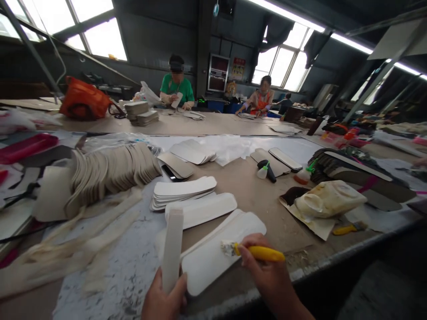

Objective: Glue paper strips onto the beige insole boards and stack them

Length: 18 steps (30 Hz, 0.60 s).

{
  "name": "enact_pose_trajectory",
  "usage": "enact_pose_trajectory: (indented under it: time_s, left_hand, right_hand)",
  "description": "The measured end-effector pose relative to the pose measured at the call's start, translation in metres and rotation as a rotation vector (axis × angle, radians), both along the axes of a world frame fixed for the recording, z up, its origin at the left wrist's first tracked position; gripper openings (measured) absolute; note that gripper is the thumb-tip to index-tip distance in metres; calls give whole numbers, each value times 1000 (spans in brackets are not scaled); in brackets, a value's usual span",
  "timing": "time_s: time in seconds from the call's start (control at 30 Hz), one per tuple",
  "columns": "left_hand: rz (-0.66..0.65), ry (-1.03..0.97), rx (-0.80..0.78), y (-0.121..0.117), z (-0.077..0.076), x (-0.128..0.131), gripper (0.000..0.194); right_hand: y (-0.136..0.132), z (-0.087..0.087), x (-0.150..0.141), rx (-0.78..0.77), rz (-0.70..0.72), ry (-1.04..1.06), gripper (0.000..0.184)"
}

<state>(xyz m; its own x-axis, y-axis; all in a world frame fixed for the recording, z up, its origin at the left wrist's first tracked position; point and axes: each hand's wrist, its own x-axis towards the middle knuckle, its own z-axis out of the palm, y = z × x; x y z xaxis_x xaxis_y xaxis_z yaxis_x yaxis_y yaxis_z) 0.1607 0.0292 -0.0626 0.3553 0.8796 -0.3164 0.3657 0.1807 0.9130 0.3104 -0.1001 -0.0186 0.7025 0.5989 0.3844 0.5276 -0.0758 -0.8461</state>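
A person's two bare hands at a cluttered workbench (270,200). The left hand (165,295) grips a narrow pale strip (173,244) upright, thumb on one side, fingers on the other. The right hand (263,266) pinches a yellow-handled brush (267,253), its whitish bristles at the face of a rounded white panel (213,262), which lies flat at the bench's near side, overlapping another. The panel could skid or twist under a hard stroke, since neither hand clearly pins it (whether the left fingertips touch its edge, I cannot tell). If its face is wet, the strip, held just beside it, could smear it by tipping over. Too loaded a brush might drip onto the neighbouring stack (203,211)
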Motion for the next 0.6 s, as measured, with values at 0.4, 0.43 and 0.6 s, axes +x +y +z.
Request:
enact_pose_trajectory:
  time_s: [0.4,0.43,0.6]
  left_hand:
    - [-73,77,-86,2,5,-7,40]
    - [-73,90,-79,2,5,-7,40]
    - [-35,103,-62,1,5,-7,43]
  right_hand:
    - [-5,-6,24,-85,-104,-187,12]
    - [-10,-3,35,-92,-139,-255,11]
    - [-27,6,60,-146,-214,-441,12]
